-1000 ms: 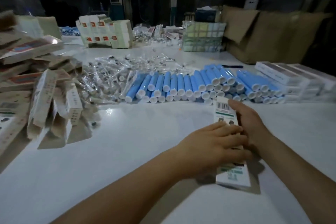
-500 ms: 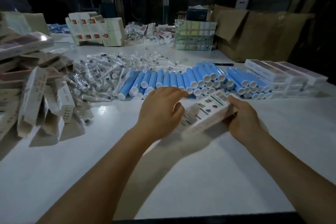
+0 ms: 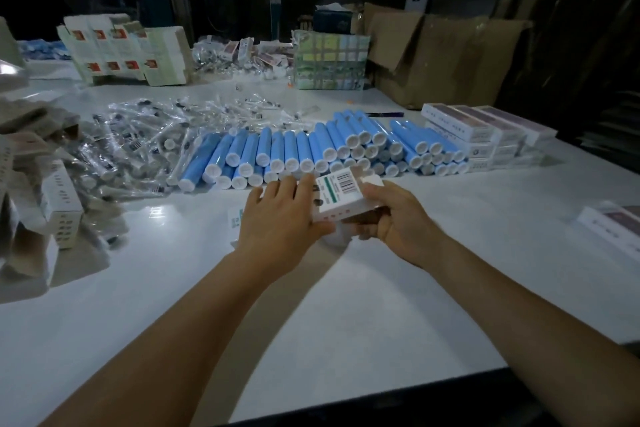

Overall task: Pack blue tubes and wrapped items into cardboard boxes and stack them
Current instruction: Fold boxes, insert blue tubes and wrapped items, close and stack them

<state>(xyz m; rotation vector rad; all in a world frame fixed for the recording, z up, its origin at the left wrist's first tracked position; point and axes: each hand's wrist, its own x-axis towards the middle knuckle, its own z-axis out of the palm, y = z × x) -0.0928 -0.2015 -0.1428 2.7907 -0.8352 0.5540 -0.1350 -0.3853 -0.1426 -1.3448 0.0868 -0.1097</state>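
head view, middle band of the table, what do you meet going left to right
Heap of flat cardboard boxes → pile of clear-wrapped items → rows of blue tubes → stacked white boxes. The small box held by the left hand and right hand sits nearer, in front of the tubes.

Glossy white table [image 3: 194,288]; matt cardboard box [image 3: 346,199]; blue tubes [image 3: 298,152] probably smooth plastic.

The near part of the worktop [image 3: 311,340] is bare, so hands can move there. Behind it, a row of blue tubes [image 3: 311,152] blocks the way. Wrapped items [image 3: 138,149] and flat boxes [image 3: 41,191] crowd the left; stacked boxes [image 3: 491,139] fill the right.
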